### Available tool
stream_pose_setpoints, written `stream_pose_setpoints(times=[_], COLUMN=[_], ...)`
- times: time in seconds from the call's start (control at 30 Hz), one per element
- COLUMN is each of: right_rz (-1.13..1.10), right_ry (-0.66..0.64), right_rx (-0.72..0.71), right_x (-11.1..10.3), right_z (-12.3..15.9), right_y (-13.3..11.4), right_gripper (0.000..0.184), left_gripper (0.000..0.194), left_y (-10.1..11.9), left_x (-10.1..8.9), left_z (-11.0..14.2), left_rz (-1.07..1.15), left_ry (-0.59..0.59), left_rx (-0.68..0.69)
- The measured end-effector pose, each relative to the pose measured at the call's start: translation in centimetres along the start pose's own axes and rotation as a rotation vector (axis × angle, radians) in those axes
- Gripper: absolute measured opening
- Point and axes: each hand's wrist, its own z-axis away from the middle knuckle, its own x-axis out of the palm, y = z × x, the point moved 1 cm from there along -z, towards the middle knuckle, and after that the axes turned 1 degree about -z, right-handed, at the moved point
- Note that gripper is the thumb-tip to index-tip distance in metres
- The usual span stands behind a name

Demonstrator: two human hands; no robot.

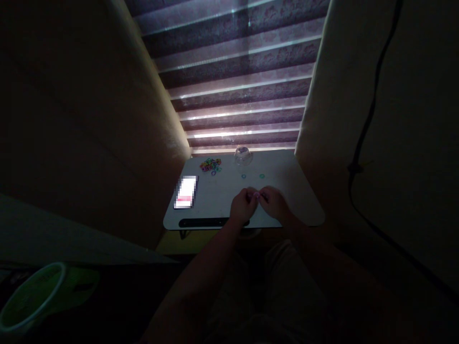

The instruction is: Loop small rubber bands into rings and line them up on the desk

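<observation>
Both hands meet over the front middle of a small white table (222, 200). My left hand (244, 205) is closed, its fingertips pinching a small pink hair tie (256, 195). From the other side my right hand (273, 202) pinches the same hair tie, which the fingers partly cover. Just beyond the hands lie two loose ring-shaped hair ties, a blue one (244, 176) and a green one (262, 176). A heap of many-coloured hair ties (210, 165) sits at the back left. Behind the loose rings stands a clear round jar (243, 156), something purple showing at its top.
A phone with a lit, blurred screen (186, 192) lies at the table's left side. Along the front edge runs a dark slot (202, 222). A striped blind (244, 86) hangs behind, a dark cable (369, 114) at the right, and a green basket (34, 291) stands lower left.
</observation>
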Motion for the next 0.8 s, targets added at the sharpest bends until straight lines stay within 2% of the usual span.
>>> stream_pose_setpoints(times=[0.8], right_rz=[-0.016], right_ry=[0.022], right_rx=[0.004], right_x=[0.08], right_z=[0.0], right_y=[-0.05], right_gripper=[0.02], left_gripper=[0.026], left_y=[0.43], left_x=[-0.18], left_z=[0.13], left_rz=[0.102], left_ry=[0.006], left_rx=[0.017])
